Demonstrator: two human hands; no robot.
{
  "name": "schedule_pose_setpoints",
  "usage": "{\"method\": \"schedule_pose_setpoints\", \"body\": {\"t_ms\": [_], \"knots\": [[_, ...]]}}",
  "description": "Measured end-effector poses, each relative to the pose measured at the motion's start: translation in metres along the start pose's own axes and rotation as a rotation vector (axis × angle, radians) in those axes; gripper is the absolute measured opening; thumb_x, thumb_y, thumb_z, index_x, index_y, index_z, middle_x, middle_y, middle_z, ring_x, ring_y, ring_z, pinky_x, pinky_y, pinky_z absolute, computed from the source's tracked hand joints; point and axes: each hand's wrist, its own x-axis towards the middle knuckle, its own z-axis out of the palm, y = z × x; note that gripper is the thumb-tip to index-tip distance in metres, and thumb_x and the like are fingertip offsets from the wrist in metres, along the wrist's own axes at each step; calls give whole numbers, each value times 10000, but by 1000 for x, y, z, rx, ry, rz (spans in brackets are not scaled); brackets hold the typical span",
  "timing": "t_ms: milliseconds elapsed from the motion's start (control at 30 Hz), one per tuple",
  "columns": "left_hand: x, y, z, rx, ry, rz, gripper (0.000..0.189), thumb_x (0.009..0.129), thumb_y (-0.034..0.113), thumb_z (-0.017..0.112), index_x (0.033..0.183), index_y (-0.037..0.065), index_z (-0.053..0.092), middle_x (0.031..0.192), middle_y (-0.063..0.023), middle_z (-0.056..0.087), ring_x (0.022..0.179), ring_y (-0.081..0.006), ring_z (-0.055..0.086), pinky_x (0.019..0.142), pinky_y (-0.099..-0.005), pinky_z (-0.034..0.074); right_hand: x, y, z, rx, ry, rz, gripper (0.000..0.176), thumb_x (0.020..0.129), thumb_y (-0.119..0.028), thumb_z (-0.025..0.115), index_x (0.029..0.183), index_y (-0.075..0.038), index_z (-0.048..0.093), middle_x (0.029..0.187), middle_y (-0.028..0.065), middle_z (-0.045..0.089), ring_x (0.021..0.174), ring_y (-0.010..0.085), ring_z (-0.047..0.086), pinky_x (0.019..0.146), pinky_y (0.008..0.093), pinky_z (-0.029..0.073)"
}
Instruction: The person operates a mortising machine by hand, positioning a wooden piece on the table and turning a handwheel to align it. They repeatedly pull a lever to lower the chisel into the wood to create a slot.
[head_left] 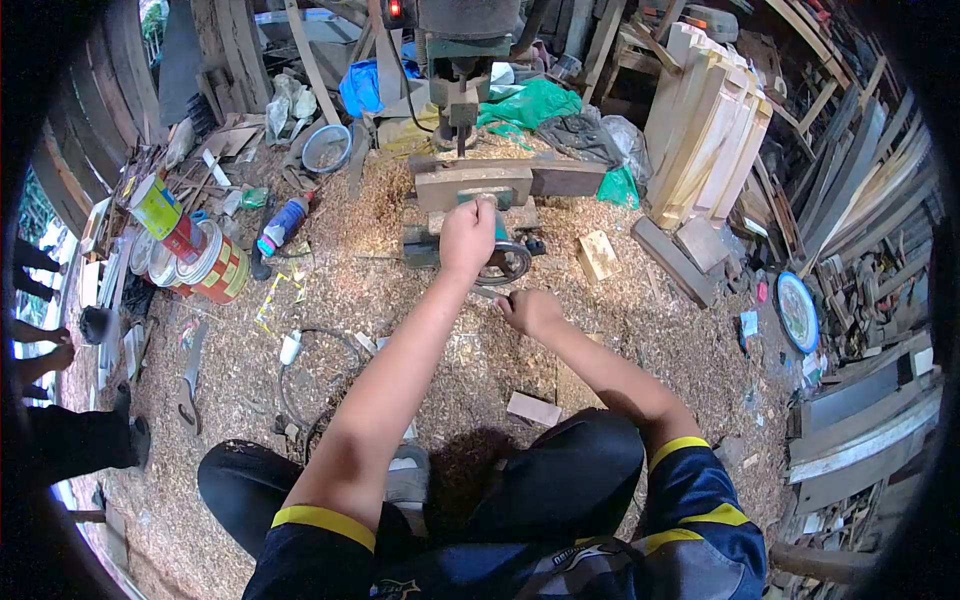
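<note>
A mortising machine (466,45) stands ahead of me, its bit pointing down above a wooden board (470,187). That board sits upright in the machine's vise, against a darker, longer plank (570,178). My left hand (468,238) is closed in a fist just in front of the board, and what it grips is hidden. Below and to the right, my right hand (533,312) is wrapped round the end of a metal lever (487,293). Between the two hands is a black handwheel (510,268), partly covered by my left hand.
Wood shavings cover the floor. A small wood block (599,256) and a thick plank (672,262) lie right, near stacked pale boards (705,130). Left are paint buckets (222,268), a spray can (285,225), a handsaw (192,380) and a cable (285,390). Other people's legs show far left.
</note>
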Motion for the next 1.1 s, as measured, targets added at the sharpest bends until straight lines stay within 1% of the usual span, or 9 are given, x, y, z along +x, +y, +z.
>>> {"method": "schedule_pose_setpoints", "body": {"t_ms": [167,267,633,733,833,900,967,1033,1100], "knots": [[-1,3,-1,17,-9,-13,533,1080,392,495,843,-52,670,711,-274,640,673,-404,682,682,-486,507,-9,-2,8,-13,156,-5,595,1040,-599,504,946,-100,815,876,202,782,843,401,768,768,501,616],[-1,7,-3,-3,-4,-21,533,1067,374,496,791,-41,685,774,-296,657,737,-483,677,694,-537,522,-8,4,15,30,258,-24,578,1004,-637,537,911,-137,811,782,190,757,782,376,760,730,503,611],[-1,9,3,-13,-32,-49,545,1071,397,501,806,-35,699,784,-296,666,763,-496,678,709,-538,528,4,18,48,103,197,22,632,1002,-689,500,915,-126,771,819,190,758,826,399,758,758,527,602],[-1,8,3,-3,-20,-55,535,1067,403,501,837,-33,709,784,-303,663,765,-495,687,700,-538,523,-1,24,49,207,197,-14,576,1050,-604,504,913,-94,735,832,211,739,844,423,736,762,557,568],[-2,9,2,-65,8,-19,521,1069,382,501,842,-41,704,761,-304,653,734,-490,678,684,-532,511,-2,34,58,503,363,-99,460,1104,-449,511,966,-45,682,876,231,709,861,423,704,771,543,532],[-3,8,2,-99,6,-11,525,1079,373,493,831,-48,687,748,-300,645,715,-488,666,678,-530,502,0,32,51,744,635,-95,357,1123,-337,514,1034,-8,622,904,236,676,865,405,667,784,512,505],[-4,6,1,-125,3,3,530,1089,365,485,821,-54,670,735,-297,638,696,-485,653,671,-528,494,-2,34,29,854,576,-33,321,1126,-299,513,1089,6,606,935,219,676,876,373,663,801,463,510],[0,-2,4,-120,-11,31,540,1119,359,471,786,-48,596,638,-187,566,590,-257,554,640,-457,468,-7,27,-8,1041,707,-135,307,1130,-275,506,1110,5,631,961,193,689,891,348,674,818,442,517],[10,-10,3,-139,-20,46,546,1128,371,476,801,-48,606,645,-184,587,599,-264,567,645,-453,474,-6,18,-38,995,746,-155,257,1118,-229,518,1131,-5,644,1000,172,695,919,320,683,838,415,524]]}}
